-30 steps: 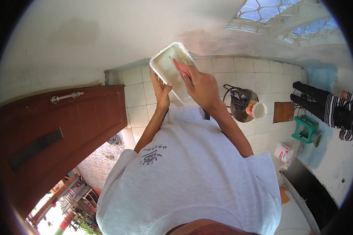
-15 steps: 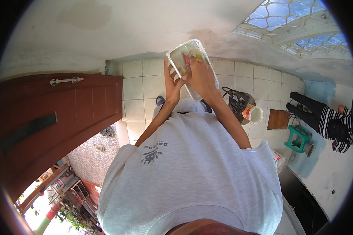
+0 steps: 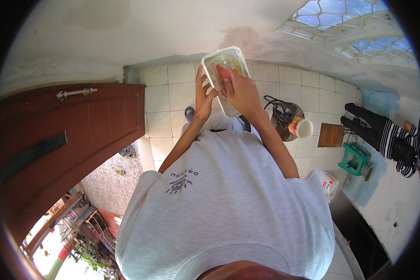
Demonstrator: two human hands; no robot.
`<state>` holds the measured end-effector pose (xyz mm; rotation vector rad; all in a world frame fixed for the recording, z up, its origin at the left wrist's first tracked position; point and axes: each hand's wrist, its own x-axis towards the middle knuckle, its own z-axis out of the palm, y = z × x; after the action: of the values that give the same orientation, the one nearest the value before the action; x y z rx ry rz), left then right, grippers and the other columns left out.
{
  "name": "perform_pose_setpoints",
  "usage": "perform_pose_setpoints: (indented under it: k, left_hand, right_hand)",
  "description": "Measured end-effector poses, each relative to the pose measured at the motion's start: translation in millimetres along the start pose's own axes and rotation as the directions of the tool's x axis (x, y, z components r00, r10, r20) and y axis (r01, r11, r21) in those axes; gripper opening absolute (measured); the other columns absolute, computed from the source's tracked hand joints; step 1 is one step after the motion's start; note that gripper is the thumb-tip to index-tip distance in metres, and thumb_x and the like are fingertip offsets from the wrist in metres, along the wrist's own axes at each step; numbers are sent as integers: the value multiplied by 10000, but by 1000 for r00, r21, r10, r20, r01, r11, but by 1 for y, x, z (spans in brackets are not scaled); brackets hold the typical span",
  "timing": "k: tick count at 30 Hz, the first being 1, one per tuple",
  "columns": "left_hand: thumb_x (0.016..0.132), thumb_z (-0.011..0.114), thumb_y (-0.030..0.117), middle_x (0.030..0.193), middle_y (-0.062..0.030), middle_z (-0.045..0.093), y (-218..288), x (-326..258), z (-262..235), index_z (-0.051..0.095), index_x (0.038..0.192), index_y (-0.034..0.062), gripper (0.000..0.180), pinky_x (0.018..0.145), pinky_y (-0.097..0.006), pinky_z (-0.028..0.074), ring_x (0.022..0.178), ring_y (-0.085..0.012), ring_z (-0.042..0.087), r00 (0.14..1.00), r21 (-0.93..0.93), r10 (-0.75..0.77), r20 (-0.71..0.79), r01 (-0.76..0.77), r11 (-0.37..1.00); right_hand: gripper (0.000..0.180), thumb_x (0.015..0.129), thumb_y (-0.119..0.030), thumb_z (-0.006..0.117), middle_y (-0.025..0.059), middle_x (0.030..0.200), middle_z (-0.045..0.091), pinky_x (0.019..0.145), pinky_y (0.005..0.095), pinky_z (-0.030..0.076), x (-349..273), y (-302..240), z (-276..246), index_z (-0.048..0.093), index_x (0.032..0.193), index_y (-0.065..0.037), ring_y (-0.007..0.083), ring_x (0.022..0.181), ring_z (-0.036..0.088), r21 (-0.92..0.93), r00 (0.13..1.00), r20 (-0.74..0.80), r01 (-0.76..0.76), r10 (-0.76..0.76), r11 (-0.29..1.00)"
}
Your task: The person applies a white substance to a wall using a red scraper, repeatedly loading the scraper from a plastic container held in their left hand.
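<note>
A rectangular plastic tub (image 3: 234, 110) with a white rim is held out in front of me, tilted, its inside smeared with a pale coating. My left hand (image 3: 204, 95) grips its left edge, fingers behind and thumb at the rim. Reaching into the tub, my right hand (image 3: 241, 95) has its fingers closed on a red flat piece (image 3: 224, 72), partly hidden by the hand; its exact kind does not show. A yellow patch (image 3: 239, 66) lies beyond my right fingers near the tub's far right side.
A black bag (image 3: 284, 119) and a white bucket (image 3: 304, 129) stand on the tiled floor (image 3: 156, 112) to the right. Farther right are a brown board (image 3: 331, 135), a green stool (image 3: 353, 159) and a person in striped clothing (image 3: 399, 142). A red-brown door (image 3: 79, 135) stands left.
The tub has shifted and turned slightly. My right hand has moved a little within it, and more of the red piece shows.
</note>
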<state>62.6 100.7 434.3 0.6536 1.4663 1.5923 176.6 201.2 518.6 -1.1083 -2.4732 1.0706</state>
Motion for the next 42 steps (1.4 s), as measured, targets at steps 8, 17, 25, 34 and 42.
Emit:
perform_pose_setpoints:
  k: [8, 17, 25, 34, 42]
  left_hand:
    - [899, 626, 313, 1478, -204, 324, -13, 13, -1, 81, 1581, 153, 887, 1039, -465, 428, 1264, -326, 488, 998, -135, -68, -17, 66, 989]
    - [885, 594, 450, 1484, -144, 373, -16, 29, 19, 230, 1509, 50, 826, 1131, -423, 315, 1383, -277, 369, 999, -192, -44, 25, 48, 980]
    - [905, 573, 442, 1476, -171, 381, -47, 30, 56, 144, 1564, 158, 836, 1016, -499, 438, 1338, -343, 424, 963, -266, -240, -126, 200, 943]
    - [976, 492, 388, 1461, -135, 411, -81, -13, 84, 267, 1488, 70, 643, 1147, -431, 321, 1378, -282, 394, 883, -399, -304, -357, 150, 905]
    - [996, 440, 336, 1473, -129, 415, -109, -41, 60, 266, 1497, 56, 599, 1141, -425, 317, 1368, -270, 408, 864, -434, -365, -346, 197, 879]
  right_hand:
    - [216, 952, -143, 626, 73, 813, 691, 672, 289, 506, -27, 48, -18, 611, 1097, 16, 127, 719, 647, 619, 966, -187, -25, 178, 785]
    - [299, 954, -168, 634, 68, 1076, 665, 824, 250, 503, -37, 71, -52, 583, 1185, 15, 97, 933, 628, 968, 946, -30, -53, 322, 246]
    - [264, 940, -132, 625, 56, 1063, 636, 798, 269, 519, -44, 126, -102, 553, 1173, -33, 115, 932, 632, 991, 945, 126, -130, 302, -8]
    - [272, 934, -117, 624, 40, 1041, 613, 834, 305, 502, -21, 227, -99, 529, 1181, -56, 137, 929, 613, 946, 886, 300, -324, 352, 11]
    - [222, 929, -163, 612, 25, 998, 605, 830, 347, 511, 62, 342, 30, 538, 1116, -69, 146, 908, 600, 905, 781, 318, -419, 537, 73]
